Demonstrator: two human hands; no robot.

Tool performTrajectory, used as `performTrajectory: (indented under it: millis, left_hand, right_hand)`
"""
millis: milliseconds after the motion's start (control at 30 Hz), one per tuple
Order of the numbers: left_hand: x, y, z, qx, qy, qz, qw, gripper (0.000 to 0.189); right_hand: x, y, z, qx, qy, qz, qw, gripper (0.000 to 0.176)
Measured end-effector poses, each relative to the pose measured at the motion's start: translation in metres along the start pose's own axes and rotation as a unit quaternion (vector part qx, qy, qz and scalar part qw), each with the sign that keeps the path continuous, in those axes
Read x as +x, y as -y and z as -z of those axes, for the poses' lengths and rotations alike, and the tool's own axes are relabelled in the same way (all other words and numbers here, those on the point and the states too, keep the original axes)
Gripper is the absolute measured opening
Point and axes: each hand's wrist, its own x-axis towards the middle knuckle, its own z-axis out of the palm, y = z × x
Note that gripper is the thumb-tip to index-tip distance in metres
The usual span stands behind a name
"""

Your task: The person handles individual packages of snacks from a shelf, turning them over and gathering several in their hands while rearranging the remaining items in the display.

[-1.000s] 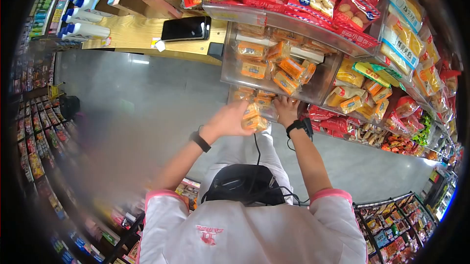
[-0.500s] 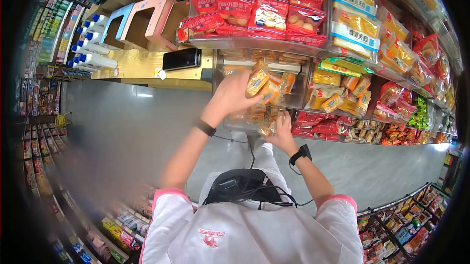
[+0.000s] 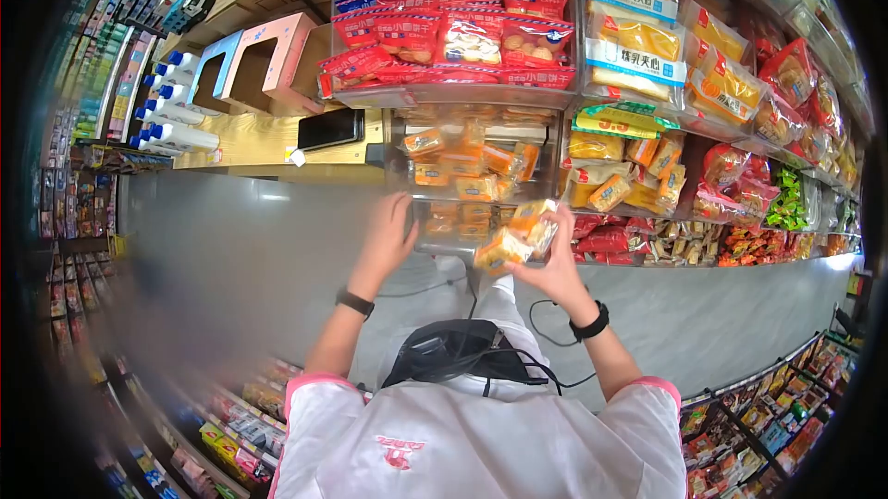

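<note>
Several small orange wrapped packs are held in my right hand, just in front of the lower clear bin. My left hand is at the left side of that bin, fingers apart, with nothing in it. Behind both hands, the upper clear bin contains loose orange packs. More orange packs show inside the lower bin.
Red biscuit bags fill the shelf above. Bread packs and other snacks stand to the right. A black phone lies on the wooden counter at left, near white bottles. Shelves line both sides.
My left hand has let go of its orange packs and moved down and left. My right hand has risen from the lower bin with several packs. The view has shifted slightly.
</note>
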Motion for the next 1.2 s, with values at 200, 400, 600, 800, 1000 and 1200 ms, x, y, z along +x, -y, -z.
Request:
performTrajectory:
  millis: [200, 400, 600, 800, 1000, 1200]
  left_hand:
    - [-0.043, -0.001, -0.014, 0.010, 0.025, 0.039, 0.999, 0.042]
    - [-0.076, 0.001, -0.030, 0.004, 0.054, 0.095, 0.994, 0.033]
    - [-0.089, 0.001, -0.035, -0.014, 0.136, 0.150, 0.979, 0.027]
    - [-0.095, 0.014, -0.064, -0.018, 0.220, 0.154, 0.963, 0.029]
    - [-0.083, 0.017, -0.082, -0.028, 0.289, 0.134, 0.947, 0.033]
    - [-0.055, 0.026, -0.117, -0.022, 0.194, 0.003, 0.981, 0.043]
  right_hand:
    - [0.074, 0.023, 0.013, -0.162, -0.035, 0.101, 0.981, 0.083]
    - [0.071, 0.007, 0.010, -0.149, -0.065, 0.067, 0.984, 0.060]
    - [0.026, -0.034, 0.023, -0.150, -0.078, -0.005, 0.986, 0.039]
    - [-0.015, -0.051, 0.023, -0.117, -0.125, -0.043, 0.984, 0.024]
    - [-0.041, -0.078, 0.005, -0.068, -0.075, -0.089, 0.991, 0.018]
    - [-0.058, -0.122, -0.032, -0.105, 0.027, -0.182, 0.977, 0.027]
